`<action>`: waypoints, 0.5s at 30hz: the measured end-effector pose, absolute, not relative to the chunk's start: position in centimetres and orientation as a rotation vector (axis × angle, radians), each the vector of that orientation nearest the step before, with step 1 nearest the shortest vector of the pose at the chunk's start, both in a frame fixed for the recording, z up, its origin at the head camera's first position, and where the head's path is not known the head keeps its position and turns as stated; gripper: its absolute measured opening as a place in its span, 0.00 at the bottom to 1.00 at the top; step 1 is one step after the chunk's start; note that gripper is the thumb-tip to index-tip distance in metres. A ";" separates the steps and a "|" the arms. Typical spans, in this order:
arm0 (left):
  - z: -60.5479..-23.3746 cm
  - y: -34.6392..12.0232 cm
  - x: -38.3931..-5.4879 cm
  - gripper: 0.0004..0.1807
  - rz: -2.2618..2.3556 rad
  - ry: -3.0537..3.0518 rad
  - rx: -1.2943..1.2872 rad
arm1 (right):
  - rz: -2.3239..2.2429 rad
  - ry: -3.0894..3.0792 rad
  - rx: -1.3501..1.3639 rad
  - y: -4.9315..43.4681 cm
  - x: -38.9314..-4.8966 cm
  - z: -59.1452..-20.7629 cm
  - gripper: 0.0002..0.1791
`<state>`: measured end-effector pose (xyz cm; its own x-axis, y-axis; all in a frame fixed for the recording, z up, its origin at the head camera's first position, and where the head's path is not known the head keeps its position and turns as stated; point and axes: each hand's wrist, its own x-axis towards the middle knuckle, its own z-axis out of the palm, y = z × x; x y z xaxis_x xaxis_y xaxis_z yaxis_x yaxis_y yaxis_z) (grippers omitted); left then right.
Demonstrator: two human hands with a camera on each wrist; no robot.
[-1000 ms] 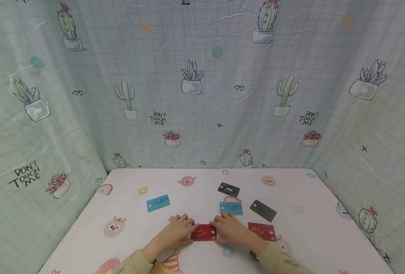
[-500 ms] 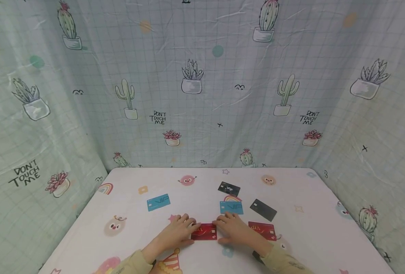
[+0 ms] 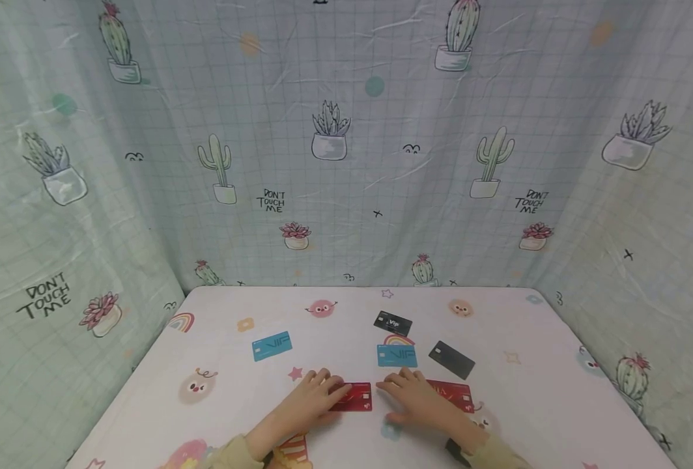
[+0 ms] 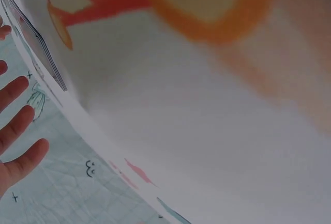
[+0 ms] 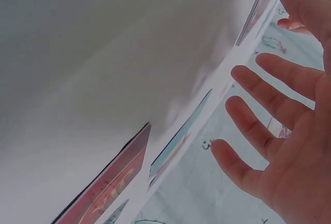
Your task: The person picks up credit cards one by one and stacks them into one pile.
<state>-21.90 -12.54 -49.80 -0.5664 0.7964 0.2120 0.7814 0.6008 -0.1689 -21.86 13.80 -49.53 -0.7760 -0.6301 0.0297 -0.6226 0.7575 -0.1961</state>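
In the head view a red VIP card (image 3: 359,397) lies at the front middle of the table, its left end covered by my left hand (image 3: 311,402). The left wrist view shows that hand's fingers (image 4: 18,125) spread, with what looks like a thin stack of cards (image 4: 41,50) nearby; no grip on it shows. My right hand (image 3: 415,398) is just right of the red card, apart from it, and partly covers a second red card (image 3: 454,394). Its fingers (image 5: 253,128) are spread and hold nothing in the right wrist view.
Behind the hands lie two blue VIP cards (image 3: 272,346) (image 3: 396,355), a black Vip card (image 3: 393,323) and a dark grey card (image 3: 452,360). Another dark card (image 3: 457,452) shows partly beneath my right forearm. A cactus-print curtain (image 3: 346,195) surrounds the printed tabletop (image 3: 335,332).
My right hand has moved right, away from the red card's right end. My left hand has shifted slightly, covering more of that card. The other cards stay in place.
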 end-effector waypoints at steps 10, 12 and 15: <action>-49.5 -11.3 -21.2 0.28 0.093 -2.520 -1.332 | -0.322 2.949 -0.984 15.2 -20.6 -49.1 0.30; -49.5 -11.1 -21.0 0.28 0.079 -2.516 -1.341 | -0.321 2.962 -0.984 15.5 -20.4 -49.1 0.29; -49.5 -10.9 -20.9 0.28 0.067 -2.505 -1.351 | -0.301 2.993 -1.005 15.9 -20.1 -49.2 0.28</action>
